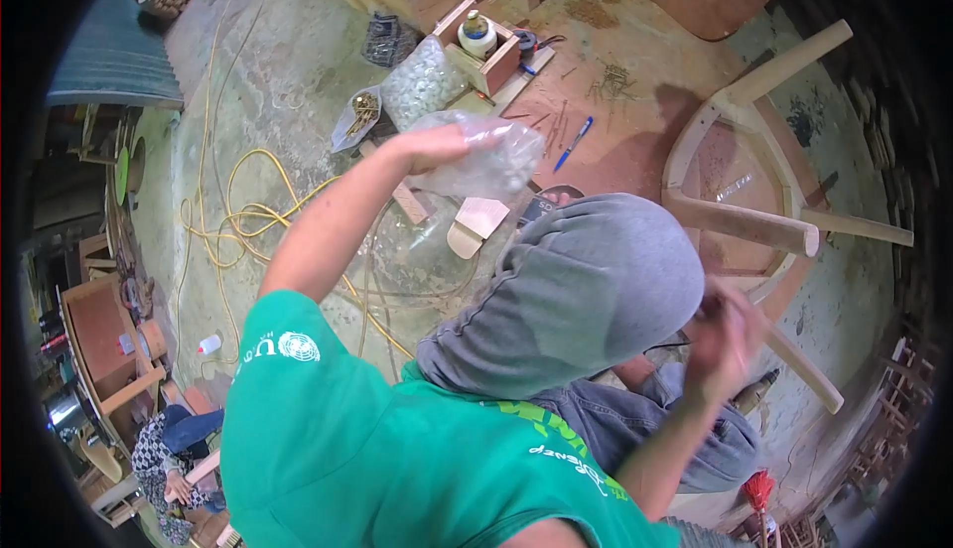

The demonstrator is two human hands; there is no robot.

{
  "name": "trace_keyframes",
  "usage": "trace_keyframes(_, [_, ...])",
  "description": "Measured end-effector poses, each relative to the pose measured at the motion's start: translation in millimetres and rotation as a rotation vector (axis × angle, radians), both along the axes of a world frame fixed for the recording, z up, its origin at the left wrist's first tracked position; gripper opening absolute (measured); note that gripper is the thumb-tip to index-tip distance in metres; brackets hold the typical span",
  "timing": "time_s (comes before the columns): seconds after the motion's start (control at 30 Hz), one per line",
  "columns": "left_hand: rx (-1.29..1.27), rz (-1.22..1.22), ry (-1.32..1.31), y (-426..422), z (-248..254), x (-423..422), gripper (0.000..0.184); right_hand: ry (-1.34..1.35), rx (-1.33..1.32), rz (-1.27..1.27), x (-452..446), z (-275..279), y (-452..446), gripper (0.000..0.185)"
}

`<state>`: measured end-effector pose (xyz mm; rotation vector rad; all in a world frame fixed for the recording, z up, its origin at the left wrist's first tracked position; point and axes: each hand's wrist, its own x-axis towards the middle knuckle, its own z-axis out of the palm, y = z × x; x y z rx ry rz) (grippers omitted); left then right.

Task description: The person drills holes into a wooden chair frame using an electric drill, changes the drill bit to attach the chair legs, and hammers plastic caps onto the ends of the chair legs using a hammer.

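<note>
I set my clock on the clear bag. White pieces show inside, so it isn't used up. The left hand touches it; plastic veils the fingers, so I can't tell their closure. At four, the right hand blurs beside the hood, grip unreadable. At three, the wooden frame already carries four legs; what's left there I can't judge. The box crowds twelve, wood blocks six. Floor opens toward ten, yellow cord edging it between eight and nine.

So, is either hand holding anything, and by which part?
Left hand: partly covered by a plastic bag, grip unclear. Right hand: blurred, cannot tell.
</note>
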<state>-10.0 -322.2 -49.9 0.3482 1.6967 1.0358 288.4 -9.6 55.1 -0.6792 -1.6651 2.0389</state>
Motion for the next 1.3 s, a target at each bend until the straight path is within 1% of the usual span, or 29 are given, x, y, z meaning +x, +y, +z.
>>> trace_keyframes(0.03, [-0.130,-0.026,-0.141,18.0,10.3,-8.0,0.072,-0.298,0.293,0.107,-30.6,-29.4,-4.2,0.034])
trace_keyframes(0.07, [-0.076,-0.030,-0.225,33.7,14.2,-13.9,0.072,-0.249,0.216,0.257,-64.0,-51.3,-13.4,0.041])
trace_keyframes(0.1, [-0.018,-0.035,-0.310,49.6,15.8,-19.5,0.072,-0.250,0.308,0.430,-87.3,-95.3,-7.9,0.046])
trace_keyframes(0.13, [0.038,-0.039,-0.394,65.0,14.5,-25.7,0.072,-0.292,0.012,0.408,-107.5,-139.4,-12.8,0.056])
trace_keyframes(0.17, [0.004,-0.150,-0.526,80.5,10.7,-34.0,0.071,-0.228,-0.070,0.425,-121.8,-164.8,-17.9,0.056])
trace_keyframes(0.2, [0.010,-0.153,-0.587,93.1,8.6,-38.9,0.065,-0.164,-0.153,0.446,-132.7,-180.8,-22.3,0.057])
trace_keyframes(0.27, [0.014,-0.155,-0.715,110.2,6.7,-48.4,0.053,-0.122,-0.507,0.411,-146.8,-187.9,-29.9,0.048])
trace_keyframes(0.3, [0.002,-0.172,-0.721,113.8,7.0,-54.3,0.052,-0.140,-0.546,0.307,-151.5,-184.1,-36.6,0.040])
trace_keyframes(0.37, [-0.033,-0.212,-0.739,120.2,5.4,-66.3,0.049,-0.223,-0.611,0.226,-161.2,-183.5,-38.7,0.037])
trace_keyframes(0.43, [-0.017,-0.129,-0.738,120.1,-31.5,-80.9,0.049,-0.286,-0.652,0.128,-176.6,-170.2,-40.8,0.031])
trace_keyframes(0.47, [-0.008,-0.090,-0.736,118.9,-54.9,-88.5,0.049,-0.288,-0.620,0.117,-181.0,-186.5,-35.6,0.030])
trace_keyframes(0.53, [0.025,0.075,-0.730,113.7,-100.0,-101.0,0.051,-0.293,-0.557,0.102,-188.6,-228.8,-25.6,0.029])
trace_keyframes(0.57, [0.040,0.160,-0.723,111.9,-106.1,-105.5,0.052,-0.309,-0.539,0.091,-195.5,-227.2,-24.5,0.026])
trace_keyframes(0.6, [-0.012,0.182,-0.600,108.0,-111.9,-109.8,0.054,-0.315,-0.521,0.093,-202.5,-232.5,-22.4,0.024])
trace_keyframes(0.67, [-0.114,0.230,-0.354,99.6,-102.7,-105.7,0.056,-0.332,-0.486,0.104,-216.8,-242.1,-20.3,0.020])
trace_keyframes(0.7, [-0.115,0.223,-0.317,96.1,-100.7,-105.5,0.056,-0.316,-0.516,0.090,-223.9,-244.9,-20.3,0.019])
trace_keyframes(0.8, [-0.005,0.289,-0.056,77.7,-130.3,-100.2,0.050,-0.269,-0.596,0.070,-242.2,-240.1,-25.3,0.016])
trace_keyframes(0.83, [0.020,0.312,0.047,67.5,-161.7,-99.3,0.048,-0.246,-0.614,0.071,-246.2,-241.0,-25.6,0.015])
trace_keyframes(0.87, [0.026,0.360,0.153,64.5,-159.0,-94.3,0.050,-0.219,-0.632,0.073,-251.4,-237.3,-27.5,0.014])
trace_keyframes(0.93, [0.039,0.445,0.364,60.8,-147.2,-67.0,0.052,-0.262,-0.500,0.097,-255.9,-231.4,-30.4,0.013])
trace_keyframes(0.97, [0.052,0.547,0.395,64.3,-128.2,-52.6,0.050,-0.289,-0.441,0.107,-258.8,-231.7,-30.6,0.013])
trace_keyframes(1.0, [0.061,0.601,0.428,64.4,-131.4,-37.7,0.049,-0.313,-0.381,0.116,-260.9,-230.7,-31.3,0.013])
trace_keyframes(1.07, [0.084,0.713,0.507,63.7,-142.1,-15.9,0.050,-0.271,-0.291,0.154,-263.4,-222.3,-35.2,0.012])
trace_keyframes(1.1, [0.089,0.717,0.452,63.1,-142.1,-4.1,0.052,-0.255,-0.246,0.175,-261.4,-216.3,-38.2,0.012])
trace_keyframes(1.13, [0.111,0.796,0.376,64.6,-143.5,9.2,0.053,-0.244,-0.169,0.171,-259.2,-205.8,-43.6,0.012])
trace_keyframes(1.2, [0.161,0.957,0.232,71.9,-159.6,29.8,0.054,-0.211,-0.013,0.169,-260.7,-186.6,-56.0,0.011])
trace_keyframes(1.23, [0.148,1.011,0.266,73.9,-175.1,39.2,0.057,-0.212,0.008,0.205,-261.1,-187.7,-60.3,0.012])
trace_keyframes(1.3, [0.120,1.036,0.382,76.2,-199.1,58.9,0.059,-0.186,0.116,0.177,-255.1,-192.0,-64.4,0.013])
